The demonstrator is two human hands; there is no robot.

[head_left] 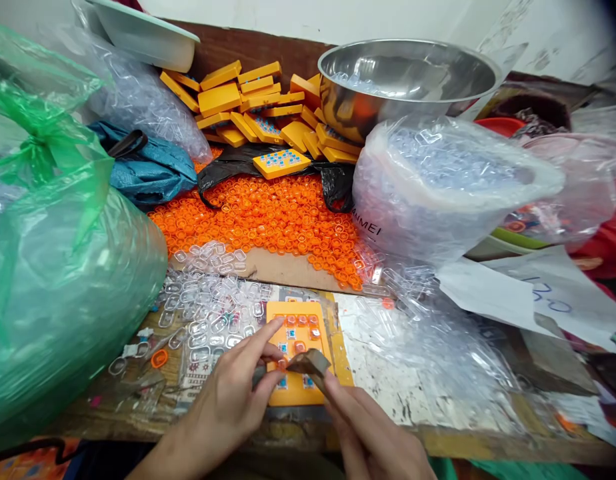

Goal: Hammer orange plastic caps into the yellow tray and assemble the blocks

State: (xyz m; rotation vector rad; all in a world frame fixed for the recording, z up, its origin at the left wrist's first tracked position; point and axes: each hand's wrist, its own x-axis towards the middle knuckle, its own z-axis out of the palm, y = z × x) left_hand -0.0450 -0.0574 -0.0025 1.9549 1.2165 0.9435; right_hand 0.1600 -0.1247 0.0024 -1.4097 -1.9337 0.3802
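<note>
Steel bowl (353,110) holds clear pieces (355,81); left fingers (271,381) pinch an orange cap (282,364), right fingers (337,385) grip a tool (312,363).

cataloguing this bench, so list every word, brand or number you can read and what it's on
"ANMEI": bag, start possibly hidden; smaller print beneath unreadable
"130", probably: handwritten on paper
Printed sheet: marks too small to read

The bowl (418,70) is polished metal. The yellow board (302,332) is smooth plastic; the orange caps (268,213) are glossy plastic. The bench edge (465,443) is rough, worn wood.
</note>
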